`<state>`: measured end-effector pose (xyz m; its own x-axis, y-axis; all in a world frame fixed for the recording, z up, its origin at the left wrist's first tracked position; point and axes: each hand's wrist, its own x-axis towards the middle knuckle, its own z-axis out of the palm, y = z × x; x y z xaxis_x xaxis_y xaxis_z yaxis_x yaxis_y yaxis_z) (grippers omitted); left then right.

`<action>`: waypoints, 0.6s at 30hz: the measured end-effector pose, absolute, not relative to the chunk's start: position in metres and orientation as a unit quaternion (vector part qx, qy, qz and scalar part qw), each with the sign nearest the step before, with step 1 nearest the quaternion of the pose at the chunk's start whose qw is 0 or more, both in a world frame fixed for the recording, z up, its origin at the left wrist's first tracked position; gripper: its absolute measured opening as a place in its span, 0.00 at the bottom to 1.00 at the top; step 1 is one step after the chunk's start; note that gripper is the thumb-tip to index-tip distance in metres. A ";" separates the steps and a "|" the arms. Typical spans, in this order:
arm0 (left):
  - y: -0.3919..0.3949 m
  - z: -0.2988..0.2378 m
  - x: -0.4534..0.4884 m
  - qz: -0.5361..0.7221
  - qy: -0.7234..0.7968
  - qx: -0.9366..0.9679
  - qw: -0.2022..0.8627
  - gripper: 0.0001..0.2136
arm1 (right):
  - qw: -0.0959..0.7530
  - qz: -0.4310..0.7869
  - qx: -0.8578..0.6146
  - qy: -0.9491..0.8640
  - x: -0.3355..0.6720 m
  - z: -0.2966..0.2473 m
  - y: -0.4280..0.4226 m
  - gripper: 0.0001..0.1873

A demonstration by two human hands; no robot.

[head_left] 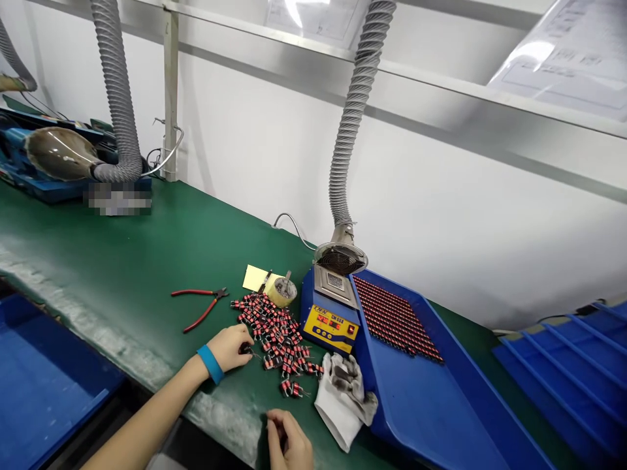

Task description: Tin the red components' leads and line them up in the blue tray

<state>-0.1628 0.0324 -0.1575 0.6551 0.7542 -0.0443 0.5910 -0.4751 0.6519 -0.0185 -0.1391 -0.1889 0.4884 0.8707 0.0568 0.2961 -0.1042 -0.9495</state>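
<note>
My left hand (pixel 228 349), with a blue band at the wrist, is closed at the left edge of a pile of small red-and-black coils with wire leads (pixel 277 329). A dark coil (pixel 245 349) shows at its fingertips, thin leads sticking out to the right. Nearer the table's front edge, my right hand (pixel 291 444) is curled with thumb and fingers together. Something dark seems to sit between them, mostly hidden. Two loose coils (pixel 292 389) lie between the right hand and the pile.
Red-handled cutters (pixel 203 303) lie left of the pile. Behind it are a yellow pad (pixel 253 277) and a round tub (pixel 283 292). A blue-and-yellow solder pot (pixel 330 313) stands under an extraction hose (pixel 350 124). White gloves (pixel 343 398) lie beside a blue tray (pixel 421 405) holding rows of coils.
</note>
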 end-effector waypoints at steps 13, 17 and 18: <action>0.024 -0.015 -0.152 0.451 0.355 0.696 0.431 0.11 | 0.634 0.597 -0.362 -0.333 -0.016 -0.055 -0.007 0.16; 0.026 0.012 -0.125 0.439 0.275 0.706 0.483 0.13 | 0.692 0.574 -0.336 -0.280 0.005 -0.035 -0.006 0.16; 0.027 0.017 -0.116 0.435 0.261 0.700 0.503 0.11 | 0.706 0.561 -0.333 -0.276 0.012 -0.033 -0.007 0.16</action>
